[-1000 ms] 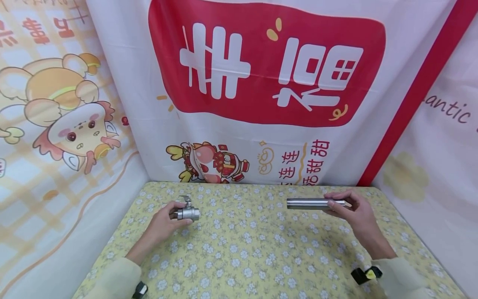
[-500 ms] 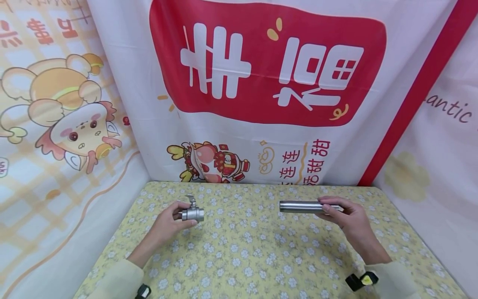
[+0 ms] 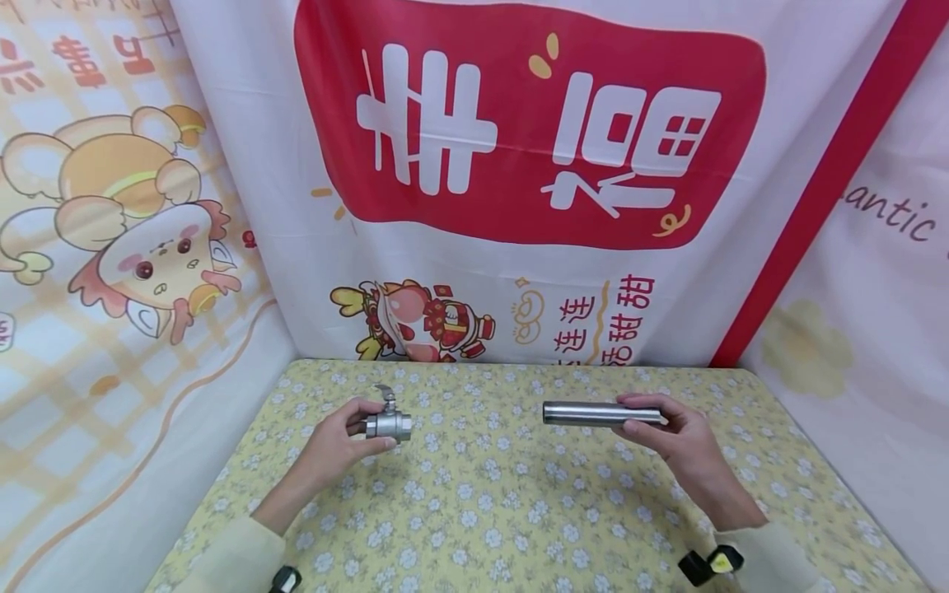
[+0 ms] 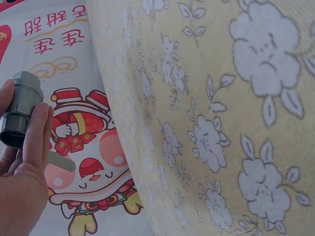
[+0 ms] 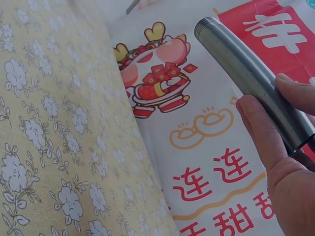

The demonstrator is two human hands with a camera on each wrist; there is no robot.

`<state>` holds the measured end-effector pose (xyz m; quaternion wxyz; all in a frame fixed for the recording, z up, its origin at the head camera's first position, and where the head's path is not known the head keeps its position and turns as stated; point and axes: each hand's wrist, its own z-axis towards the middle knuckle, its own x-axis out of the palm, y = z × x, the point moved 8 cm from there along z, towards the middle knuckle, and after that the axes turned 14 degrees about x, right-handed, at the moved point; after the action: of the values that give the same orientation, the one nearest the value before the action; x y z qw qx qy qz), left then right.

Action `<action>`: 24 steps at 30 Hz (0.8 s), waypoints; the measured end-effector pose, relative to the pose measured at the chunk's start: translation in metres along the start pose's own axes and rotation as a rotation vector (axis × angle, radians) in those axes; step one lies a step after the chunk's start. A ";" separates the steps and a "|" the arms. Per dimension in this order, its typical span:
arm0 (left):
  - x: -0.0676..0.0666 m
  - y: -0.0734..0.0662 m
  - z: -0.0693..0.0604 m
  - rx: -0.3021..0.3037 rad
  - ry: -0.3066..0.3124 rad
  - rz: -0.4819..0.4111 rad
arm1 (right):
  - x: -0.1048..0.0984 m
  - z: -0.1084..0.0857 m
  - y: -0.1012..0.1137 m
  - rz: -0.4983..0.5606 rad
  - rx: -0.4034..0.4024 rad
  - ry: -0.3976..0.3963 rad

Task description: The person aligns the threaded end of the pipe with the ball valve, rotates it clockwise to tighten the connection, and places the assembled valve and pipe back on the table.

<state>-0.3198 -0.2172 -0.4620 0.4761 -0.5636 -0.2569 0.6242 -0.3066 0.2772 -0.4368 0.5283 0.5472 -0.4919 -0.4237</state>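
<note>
My left hand (image 3: 334, 445) pinches a silver ball valve (image 3: 389, 426) between thumb and fingers, its lever handle (image 3: 385, 391) sticking up. The left wrist view shows the valve (image 4: 23, 105) with one hexagonal, hollow end facing the camera. On the right side, a straight steel pipe (image 3: 578, 413) is gripped near its right end by my right hand (image 3: 689, 445). Its free end points left toward the valve, with a wide gap between the two. Threads ring that free end of the pipe (image 5: 241, 64) in the right wrist view. Both parts are held above the table.
A table with a yellow floral cloth (image 3: 474, 511) lies beneath both hands. Behind it hangs a white curtain with a red printed panel (image 3: 526, 123). Printed cloth walls stand on the left (image 3: 141, 247) and on the right (image 3: 853, 346).
My right hand has moved left with the pipe. The left hand has shifted a little to the right with the valve, so the gap between them has narrowed.
</note>
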 end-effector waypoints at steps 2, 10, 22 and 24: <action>0.001 -0.002 0.000 0.003 0.000 -0.012 | 0.002 0.000 -0.001 -0.011 0.008 0.006; 0.005 -0.012 -0.001 0.028 0.022 -0.028 | 0.009 0.000 -0.005 -0.011 0.021 0.019; 0.017 -0.027 -0.006 0.050 0.042 -0.094 | 0.019 -0.003 -0.013 0.021 0.046 0.058; 0.019 -0.029 -0.007 0.050 0.044 -0.094 | 0.021 -0.003 -0.014 0.026 0.047 0.060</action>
<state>-0.3024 -0.1901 -0.4471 0.5244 -0.5525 -0.2567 0.5949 -0.2988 0.2569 -0.4494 0.5353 0.5656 -0.4925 -0.3885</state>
